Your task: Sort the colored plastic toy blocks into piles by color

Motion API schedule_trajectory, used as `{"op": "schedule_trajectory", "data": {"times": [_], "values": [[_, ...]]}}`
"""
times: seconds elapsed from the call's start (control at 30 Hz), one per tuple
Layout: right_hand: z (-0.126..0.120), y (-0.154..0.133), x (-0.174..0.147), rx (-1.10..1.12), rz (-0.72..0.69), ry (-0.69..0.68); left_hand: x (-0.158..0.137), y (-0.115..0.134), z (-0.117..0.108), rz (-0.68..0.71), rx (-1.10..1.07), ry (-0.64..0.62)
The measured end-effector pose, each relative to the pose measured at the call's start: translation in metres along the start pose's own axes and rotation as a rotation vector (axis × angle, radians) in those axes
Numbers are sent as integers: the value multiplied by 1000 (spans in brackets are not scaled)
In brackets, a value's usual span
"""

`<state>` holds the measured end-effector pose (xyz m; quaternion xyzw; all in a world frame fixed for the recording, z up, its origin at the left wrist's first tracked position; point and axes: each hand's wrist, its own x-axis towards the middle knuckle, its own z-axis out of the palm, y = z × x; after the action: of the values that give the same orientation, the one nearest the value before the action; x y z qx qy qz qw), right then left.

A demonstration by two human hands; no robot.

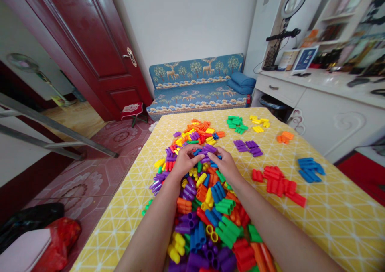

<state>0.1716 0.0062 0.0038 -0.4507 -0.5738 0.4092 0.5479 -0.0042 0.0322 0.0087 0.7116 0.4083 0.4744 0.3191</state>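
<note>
Over the big mixed heap of plastic tube blocks [189, 191], my left hand [188, 159] and my right hand [224, 163] meet on a purple tube block [207, 151]. Fingers of both hands are closed around it, with thumbs toward me. Beneath them the heap mixes purple, orange, green, blue, yellow and red pieces, some joined side by side. To the right lie single-colour groups: green blocks [237, 123], yellow blocks [259, 122], purple blocks [249, 147], orange blocks [284, 137], red blocks [278, 181] and blue blocks [311, 169].
A yellow patterned cloth [120, 220] covers the table. Behind it stands a blue sofa [195, 87]. A white desk [319, 91] with a ring light [294, 1] is at right. At left are a metal ladder [60, 131], a dark red door [87, 43] and bags [64, 240].
</note>
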Motion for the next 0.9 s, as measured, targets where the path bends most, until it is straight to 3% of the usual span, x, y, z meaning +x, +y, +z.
{"op": "schedule_trajectory", "data": {"times": [0.9], "values": [[-1, 4, 2, 46, 11, -3, 0, -5, 0, 19, 28, -23]]}}
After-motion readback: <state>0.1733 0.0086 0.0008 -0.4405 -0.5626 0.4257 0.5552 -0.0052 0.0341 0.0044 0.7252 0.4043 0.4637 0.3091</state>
